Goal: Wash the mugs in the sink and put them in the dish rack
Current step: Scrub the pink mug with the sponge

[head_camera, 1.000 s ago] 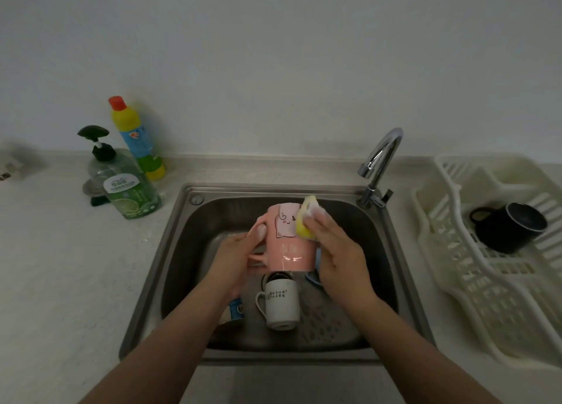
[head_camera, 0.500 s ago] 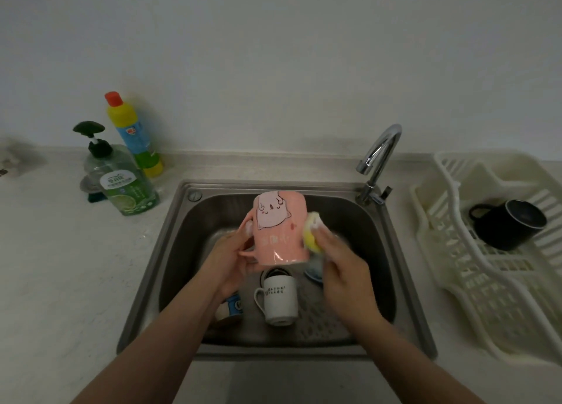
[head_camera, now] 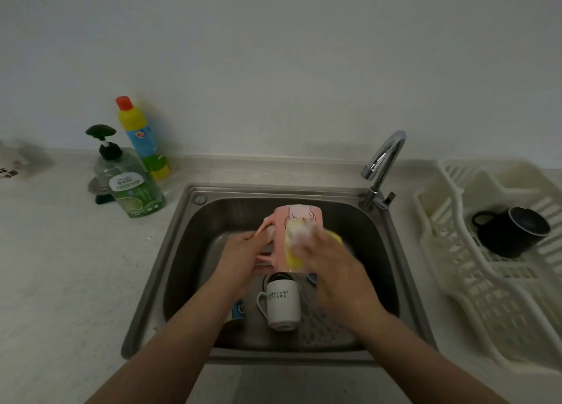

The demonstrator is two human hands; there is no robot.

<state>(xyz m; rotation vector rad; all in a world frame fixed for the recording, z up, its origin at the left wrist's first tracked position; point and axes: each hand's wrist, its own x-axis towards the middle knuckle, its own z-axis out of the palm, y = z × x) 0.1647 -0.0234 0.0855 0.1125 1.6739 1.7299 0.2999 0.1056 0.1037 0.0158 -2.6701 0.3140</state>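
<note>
At the centre of the frame, above the steel sink [head_camera: 170, 260], the left hand [head_camera: 243, 259] grips the pink mug [head_camera: 299, 221] by its handle. The right hand [head_camera: 328, 259] presses a soapy yellow sponge [head_camera: 293, 253] against the mug's side. A white mug [head_camera: 282, 303] lies below in the basin. At right, a black mug [head_camera: 514, 231] rests in the white dish rack [head_camera: 474, 297].

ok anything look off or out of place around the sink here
Nothing alarming. The black mug lies on its side in the dish rack rather than upside down, and the white mug lies tipped over in the sink. No spills or breakage show; the right hand is blurred.
</note>
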